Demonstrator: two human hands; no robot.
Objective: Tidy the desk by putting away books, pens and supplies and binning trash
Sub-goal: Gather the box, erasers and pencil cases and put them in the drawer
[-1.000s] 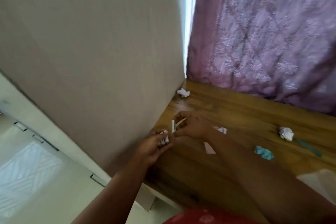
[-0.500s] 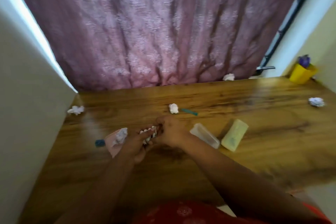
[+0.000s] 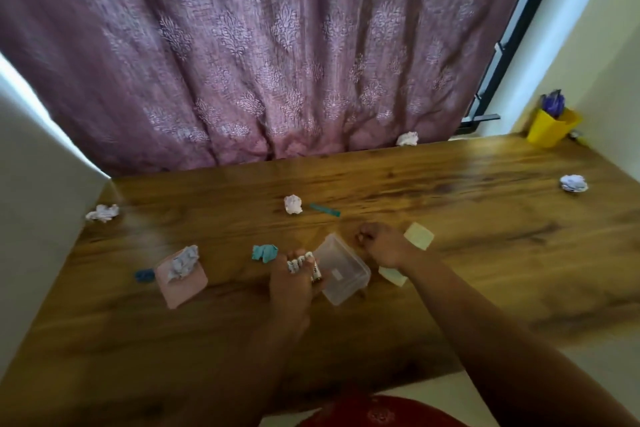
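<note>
Gripping a bundle of small white-tipped sticks (image 3: 304,265) at frame centre, the left hand (image 3: 291,284) is touching a clear plastic box (image 3: 341,269) — the right hand (image 3: 381,244) is curling closed just beyond it, contents unclear.

Your left hand (image 3: 290,282) wraps small white-capped items (image 3: 302,264); too blurred to name, their lower ends hidden in the fist. Your right hand (image 3: 381,244), just behind the clear box (image 3: 341,269), is curled; whether it holds anything can't be told. It covers the middle of the pale lid (image 3: 419,236). The desk (image 3: 450,270) is cut off at the right edge. Purple contents of the yellow cup (image 3: 550,128): unreadable.
</note>
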